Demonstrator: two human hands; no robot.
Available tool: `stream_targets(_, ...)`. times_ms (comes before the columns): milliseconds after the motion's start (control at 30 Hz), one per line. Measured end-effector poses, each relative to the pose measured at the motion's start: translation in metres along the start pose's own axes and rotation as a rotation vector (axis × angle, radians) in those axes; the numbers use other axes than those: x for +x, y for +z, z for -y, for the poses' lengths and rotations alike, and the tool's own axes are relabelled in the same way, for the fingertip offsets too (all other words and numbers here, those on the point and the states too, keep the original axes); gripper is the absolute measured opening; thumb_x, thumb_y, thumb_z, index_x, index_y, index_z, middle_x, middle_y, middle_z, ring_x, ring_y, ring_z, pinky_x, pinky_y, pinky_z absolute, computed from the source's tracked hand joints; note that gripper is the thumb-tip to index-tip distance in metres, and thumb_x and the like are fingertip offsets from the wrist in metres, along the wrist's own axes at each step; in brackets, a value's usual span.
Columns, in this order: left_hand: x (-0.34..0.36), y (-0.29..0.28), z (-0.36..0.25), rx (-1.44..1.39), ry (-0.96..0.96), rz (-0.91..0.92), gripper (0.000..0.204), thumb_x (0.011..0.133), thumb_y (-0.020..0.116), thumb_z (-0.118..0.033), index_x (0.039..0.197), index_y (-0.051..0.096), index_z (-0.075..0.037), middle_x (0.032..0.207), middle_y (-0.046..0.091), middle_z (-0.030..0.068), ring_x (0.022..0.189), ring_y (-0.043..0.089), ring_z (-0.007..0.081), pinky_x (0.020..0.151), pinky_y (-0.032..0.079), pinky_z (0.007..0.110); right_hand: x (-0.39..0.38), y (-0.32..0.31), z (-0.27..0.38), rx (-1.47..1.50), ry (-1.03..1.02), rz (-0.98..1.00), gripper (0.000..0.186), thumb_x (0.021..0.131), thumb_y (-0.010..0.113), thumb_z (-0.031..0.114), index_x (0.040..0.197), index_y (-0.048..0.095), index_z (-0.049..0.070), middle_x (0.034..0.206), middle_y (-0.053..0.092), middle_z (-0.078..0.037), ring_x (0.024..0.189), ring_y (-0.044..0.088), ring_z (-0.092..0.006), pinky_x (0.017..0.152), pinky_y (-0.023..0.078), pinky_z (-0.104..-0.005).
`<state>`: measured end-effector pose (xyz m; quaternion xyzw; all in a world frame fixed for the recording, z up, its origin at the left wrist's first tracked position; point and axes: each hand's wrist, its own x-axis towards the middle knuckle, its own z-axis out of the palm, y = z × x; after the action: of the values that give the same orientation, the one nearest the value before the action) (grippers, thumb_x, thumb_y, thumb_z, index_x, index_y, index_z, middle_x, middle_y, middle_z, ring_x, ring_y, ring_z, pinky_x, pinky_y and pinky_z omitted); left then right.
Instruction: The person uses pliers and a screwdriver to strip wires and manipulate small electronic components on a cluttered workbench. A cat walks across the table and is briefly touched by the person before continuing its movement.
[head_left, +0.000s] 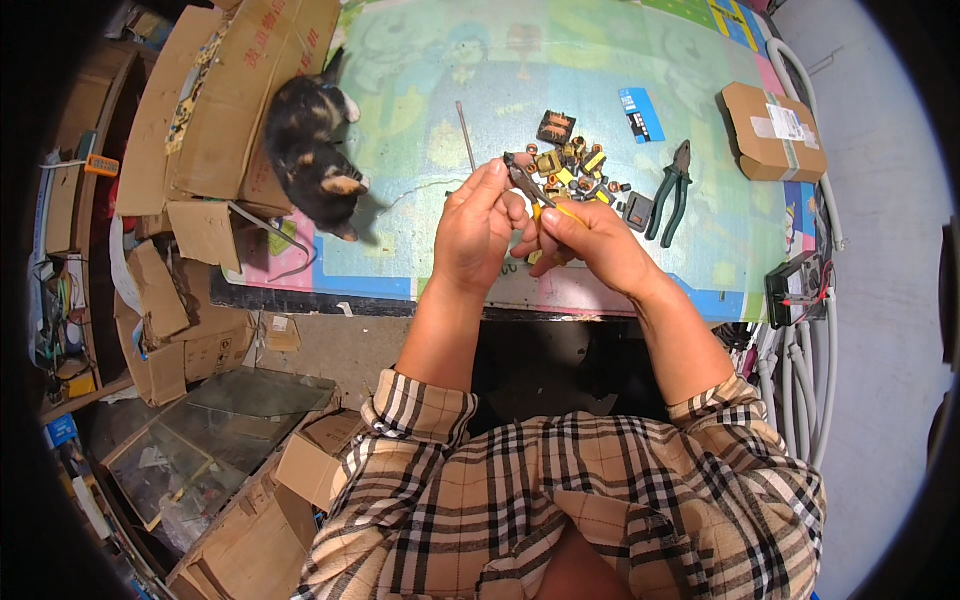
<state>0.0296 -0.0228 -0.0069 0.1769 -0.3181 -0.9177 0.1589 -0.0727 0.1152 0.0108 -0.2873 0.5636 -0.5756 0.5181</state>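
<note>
My right hand is closed round the yellow handles of a small pair of pliers. The plier jaws point up and left, to the fingertips of my left hand. Those fingers pinch a small dark piece at the jaws; its kind is too small to make out. Just beyond my hands lies a pile of small electronic parts, several with yellow tape and copper windings. A dark square part with copper coils sits behind the pile. To its right rest green-handled pliers and a grey block-shaped part.
A black and orange cat lies at the table's left, against a large cardboard box. A thin metal rod, a blue card and a small taped carton lie on the patterned table cover. A multimeter-like black device is at the right edge.
</note>
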Motion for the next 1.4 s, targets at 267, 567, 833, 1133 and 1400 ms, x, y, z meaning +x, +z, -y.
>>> stream_targets(267,-0.001,0.010,-0.002,0.303,0.166,-0.128,0.034,0.099,0.047,-0.020,0.114,0.058,0.009,0.078,0.056,0.0022,0.066,0.050,0.0081,0.061,0.041,0.022,-0.001,0.004,0.003,-0.357,-0.004,-0.216,0.038,0.094,0.054,0.029,0.072,0.060,-0.001,0.061,0.058,-0.010,0.056,0.057,-0.0200,0.054,0.044,-0.0319)
stream_targets(567,-0.004,0.015,-0.004,0.650,0.269,-0.205,0.027,0.095,0.053,-0.013,0.110,0.063,0.007,0.079,0.060,0.0032,0.068,0.051,0.0073,0.063,0.042,0.021,0.001,0.009,-0.002,-0.956,-0.427,-0.439,0.026,0.084,0.067,0.018,0.069,0.058,-0.001,0.071,0.057,-0.017,0.063,0.058,-0.0372,0.059,0.048,-0.0417)
stream_targets(833,-0.004,0.014,-0.005,0.651,0.251,-0.176,0.030,0.096,0.051,-0.015,0.113,0.060,0.009,0.075,0.059,0.0029,0.068,0.051,0.0085,0.066,0.043,0.022,0.002,0.010,-0.009,-1.169,-0.479,-0.503,0.023,0.081,0.070,0.021,0.078,0.058,0.001,0.076,0.057,-0.014,0.061,0.061,-0.0336,0.051,0.052,-0.0395)
stream_targets(1133,0.000,0.003,-0.008,0.136,0.082,0.000,0.037,0.095,0.047,-0.011,0.122,0.050,0.014,0.082,0.059,0.0082,0.075,0.054,0.0136,0.072,0.045,0.025,0.001,0.007,-0.005,-1.056,-0.550,-0.500,0.017,0.077,0.071,0.012,0.082,0.058,0.002,0.081,0.055,-0.014,0.065,0.061,-0.0345,0.054,0.052,-0.0407)
stream_targets(1400,-0.001,0.003,-0.010,0.285,0.152,0.000,0.037,0.094,0.047,-0.007,0.126,0.049,0.012,0.089,0.060,0.0096,0.080,0.055,0.0137,0.075,0.047,0.027,0.000,0.006,-0.002,-1.007,-0.551,-0.467,0.015,0.080,0.067,0.008,0.086,0.056,-0.001,0.086,0.054,-0.016,0.071,0.061,-0.0361,0.059,0.052,-0.0413)
